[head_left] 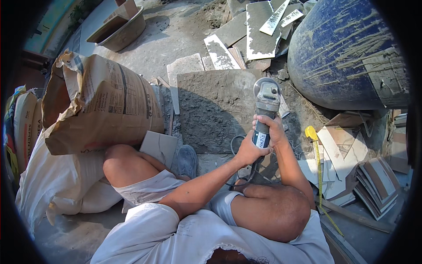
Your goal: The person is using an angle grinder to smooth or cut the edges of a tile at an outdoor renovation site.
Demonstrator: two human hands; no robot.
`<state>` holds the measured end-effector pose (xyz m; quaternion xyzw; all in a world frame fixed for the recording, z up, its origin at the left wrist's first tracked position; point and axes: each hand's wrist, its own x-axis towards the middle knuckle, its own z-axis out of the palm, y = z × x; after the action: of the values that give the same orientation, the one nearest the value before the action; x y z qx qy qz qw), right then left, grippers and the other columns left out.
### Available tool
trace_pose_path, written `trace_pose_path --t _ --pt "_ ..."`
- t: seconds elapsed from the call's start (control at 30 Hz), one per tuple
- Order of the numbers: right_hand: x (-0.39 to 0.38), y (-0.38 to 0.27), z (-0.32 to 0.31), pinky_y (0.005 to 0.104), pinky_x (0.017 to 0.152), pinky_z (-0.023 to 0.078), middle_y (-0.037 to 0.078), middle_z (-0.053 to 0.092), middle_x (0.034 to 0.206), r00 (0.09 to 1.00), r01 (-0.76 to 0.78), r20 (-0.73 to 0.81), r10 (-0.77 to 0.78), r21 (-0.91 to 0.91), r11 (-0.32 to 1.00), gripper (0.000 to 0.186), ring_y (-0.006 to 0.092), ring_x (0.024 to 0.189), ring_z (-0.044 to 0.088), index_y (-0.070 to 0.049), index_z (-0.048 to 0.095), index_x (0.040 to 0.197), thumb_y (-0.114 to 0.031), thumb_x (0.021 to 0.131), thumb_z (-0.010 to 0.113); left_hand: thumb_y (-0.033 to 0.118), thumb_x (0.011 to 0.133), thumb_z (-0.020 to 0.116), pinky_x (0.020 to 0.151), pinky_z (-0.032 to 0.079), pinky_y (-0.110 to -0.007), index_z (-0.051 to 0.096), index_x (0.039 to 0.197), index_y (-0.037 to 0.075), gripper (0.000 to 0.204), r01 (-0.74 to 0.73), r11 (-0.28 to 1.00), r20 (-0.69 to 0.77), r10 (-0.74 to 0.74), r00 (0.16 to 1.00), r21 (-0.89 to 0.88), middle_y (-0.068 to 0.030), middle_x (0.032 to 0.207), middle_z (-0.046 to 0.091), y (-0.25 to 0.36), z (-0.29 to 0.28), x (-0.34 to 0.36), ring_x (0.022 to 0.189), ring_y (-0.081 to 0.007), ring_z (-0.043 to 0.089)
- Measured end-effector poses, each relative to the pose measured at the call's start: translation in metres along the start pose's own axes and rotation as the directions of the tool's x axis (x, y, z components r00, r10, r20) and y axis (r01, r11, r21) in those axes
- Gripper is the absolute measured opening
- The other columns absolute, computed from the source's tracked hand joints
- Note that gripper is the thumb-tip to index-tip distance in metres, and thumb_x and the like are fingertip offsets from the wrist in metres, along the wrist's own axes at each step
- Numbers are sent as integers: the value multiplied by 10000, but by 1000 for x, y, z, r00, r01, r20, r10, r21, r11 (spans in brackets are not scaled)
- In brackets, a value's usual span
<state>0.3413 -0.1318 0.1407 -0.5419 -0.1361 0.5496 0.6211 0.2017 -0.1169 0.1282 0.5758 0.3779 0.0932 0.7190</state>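
Both my hands are closed round the body of an angle grinder [268,100], held out ahead of my knees. My left hand [251,148] wraps the lower end of its dark body, near the cord. My right hand [274,130] grips the same body slightly higher, close to the grey gear head. At the far end sits a round cutting disc [263,81]; whether it is turning cannot be told. Below and left of the tool lies a broad flat slab [215,103] covered in grey dust, partly in shadow. The black cord [235,145] loops beside my left wrist.
A torn brown paper sack [110,103] stands at left over white sacks [74,182]. Broken tiles [259,44] lie beyond the slab, near a blue cement-smeared drum [347,53]. A yellow tape measure [311,133] hangs extended at right by stacked tile pieces [376,187].
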Motion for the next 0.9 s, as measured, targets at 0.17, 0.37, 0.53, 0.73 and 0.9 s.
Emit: trace_pose_path --t 0.17,0.37,0.53,0.73,0.9 --pt "3 12 7 352 777 571 116 679 969 967 -136 216 134 -6 991 438 195 840 684 14 604 1115 -172 747 754 162 667 825 854 504 -329 486 1205 40 647 -166 977 -138 147 979 -132 -60 1042 615 -36 2 -9 932 -181 614" --pt "20 9 9 345 743 586 121 686 964 954 -266 92 287 -188 945 413 213 808 690 40 597 1140 -106 760 666 161 674 809 838 506 -348 470 1227 32 661 -47 960 -208 -12 978 -275 -78 1044 616 -34 18 2 928 -200 620" --pt "30 -39 12 313 690 568 94 683 900 880 -446 -1 475 -347 825 413 173 730 669 3 596 1111 -137 746 729 258 673 853 956 466 -368 417 1322 -5 824 -73 865 -69 45 997 -497 -143 1122 607 -13 34 12 1079 -257 593" --pt "-6 -106 -27 330 668 575 113 659 974 962 -269 -127 242 -295 917 551 208 769 671 5 528 1214 -101 706 712 680 583 806 1186 146 -532 539 1331 11 1038 -325 882 438 157 885 341 -265 1506 340 -29 -29 39 1441 -392 262" --pt "-21 -133 -36 341 710 601 127 649 952 968 -234 -167 186 -338 911 543 221 772 672 37 527 1195 -145 720 718 742 773 618 1188 47 -600 554 1351 65 892 -154 912 214 76 974 380 -168 1537 365 -153 0 12 1472 -456 131"
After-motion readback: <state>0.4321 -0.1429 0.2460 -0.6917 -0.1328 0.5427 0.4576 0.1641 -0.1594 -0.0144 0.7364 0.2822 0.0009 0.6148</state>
